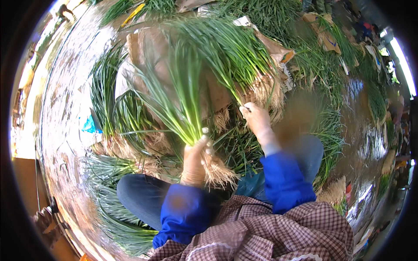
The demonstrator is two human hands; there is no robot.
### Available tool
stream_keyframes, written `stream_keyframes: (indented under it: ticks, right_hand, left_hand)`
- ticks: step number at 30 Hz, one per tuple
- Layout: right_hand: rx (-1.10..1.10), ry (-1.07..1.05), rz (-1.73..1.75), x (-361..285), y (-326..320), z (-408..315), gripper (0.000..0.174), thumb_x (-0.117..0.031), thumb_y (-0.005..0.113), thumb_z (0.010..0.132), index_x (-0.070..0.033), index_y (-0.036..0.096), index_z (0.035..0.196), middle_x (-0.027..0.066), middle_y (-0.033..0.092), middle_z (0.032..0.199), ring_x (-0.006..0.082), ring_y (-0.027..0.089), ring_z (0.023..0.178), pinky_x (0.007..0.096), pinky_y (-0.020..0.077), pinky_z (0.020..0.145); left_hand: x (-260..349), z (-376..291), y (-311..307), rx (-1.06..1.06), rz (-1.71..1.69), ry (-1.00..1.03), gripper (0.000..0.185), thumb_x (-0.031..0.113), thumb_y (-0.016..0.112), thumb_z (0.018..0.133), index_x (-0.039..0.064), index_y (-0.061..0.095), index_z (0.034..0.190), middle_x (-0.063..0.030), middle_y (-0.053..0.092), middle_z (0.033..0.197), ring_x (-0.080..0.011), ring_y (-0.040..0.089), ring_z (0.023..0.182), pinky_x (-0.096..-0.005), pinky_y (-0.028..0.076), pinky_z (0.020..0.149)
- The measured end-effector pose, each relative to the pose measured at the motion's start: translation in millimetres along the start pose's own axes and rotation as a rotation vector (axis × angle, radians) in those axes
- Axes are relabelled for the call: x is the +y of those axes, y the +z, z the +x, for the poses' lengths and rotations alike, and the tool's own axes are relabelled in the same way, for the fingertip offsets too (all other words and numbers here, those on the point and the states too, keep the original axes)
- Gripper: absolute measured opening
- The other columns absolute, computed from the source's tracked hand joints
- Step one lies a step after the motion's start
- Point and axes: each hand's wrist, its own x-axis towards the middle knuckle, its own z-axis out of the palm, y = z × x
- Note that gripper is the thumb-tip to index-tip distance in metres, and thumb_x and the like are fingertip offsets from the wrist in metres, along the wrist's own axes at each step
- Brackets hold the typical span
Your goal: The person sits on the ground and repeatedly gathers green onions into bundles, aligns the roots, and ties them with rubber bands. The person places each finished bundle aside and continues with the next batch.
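Note:
My left hand (pixel 194 161) is closed around the lower stalks of a bunch of green onions (pixel 187 120). The bunch's leaves fan upward and look blurred, while its pale roots (pixel 218 171) hang out below the hand. Farther right, my right hand (pixel 257 121) pinches a thin green onion stalk (pixel 232 91) near its root end. Close beyond that hand lies a large heap of green onions (pixel 241 55) on brown sacking (pixel 214 91), with bushy roots (pixel 266 89) towards me. The fingertips of both hands are partly hidden.
Bundled green onions lie to the left (pixel 106 94) and beside my left knee (pixel 114 202). Loose leaves (pixel 241 150) cover the ground between my knees. More green onion piles (pixel 274 19) stretch along the back and right. Wet floor (pixel 65 114) shines at left; a blue plastic scrap (pixel 88 125) lies there.

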Motion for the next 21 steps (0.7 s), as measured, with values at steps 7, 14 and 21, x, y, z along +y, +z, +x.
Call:
stream_keyframes:
  ticks: [7,14,21]
  right_hand:
    - [0.067,-0.304,0.159,-24.9,6.4,-80.0,0.029,-0.039,0.067,0.085,-0.010,0.064,0.088,0.0088,0.068,0.080,0.0290,0.066,0.071,0.0372,0.0514,0.062]
    - [-0.024,-0.296,0.040,-32.7,-4.6,-77.3,0.049,-0.058,0.056,0.089,-0.012,0.066,0.077,0.0095,0.061,0.066,0.0271,0.060,0.054,0.0393,0.0469,0.046]
    - [-0.281,-0.043,0.801,-59.7,38.0,-73.8,0.023,-0.025,0.066,0.091,-0.003,0.067,0.098,0.0066,0.067,0.079,0.0108,0.060,0.058,0.0250,0.0507,0.050]
  left_hand:
    - [-22.2,9.2,1.0,0.138,0.007,-0.095,0.019,0.012,0.066,0.089,-0.004,0.062,0.099,-0.0136,0.069,0.086,-0.0192,0.067,0.071,-0.0304,0.057,0.057]
    - [-35.9,7.8,-30.1,0.007,0.120,-0.105,0.018,0.013,0.063,0.089,-0.002,0.060,0.100,-0.0146,0.067,0.082,-0.0197,0.064,0.056,-0.0309,0.056,0.054]
    - [-38.4,2.2,-25.6,0.062,0.117,-0.068,0.019,0.008,0.060,0.087,-0.005,0.061,0.100,-0.0119,0.067,0.078,-0.0179,0.063,0.060,-0.0296,0.056,0.062]
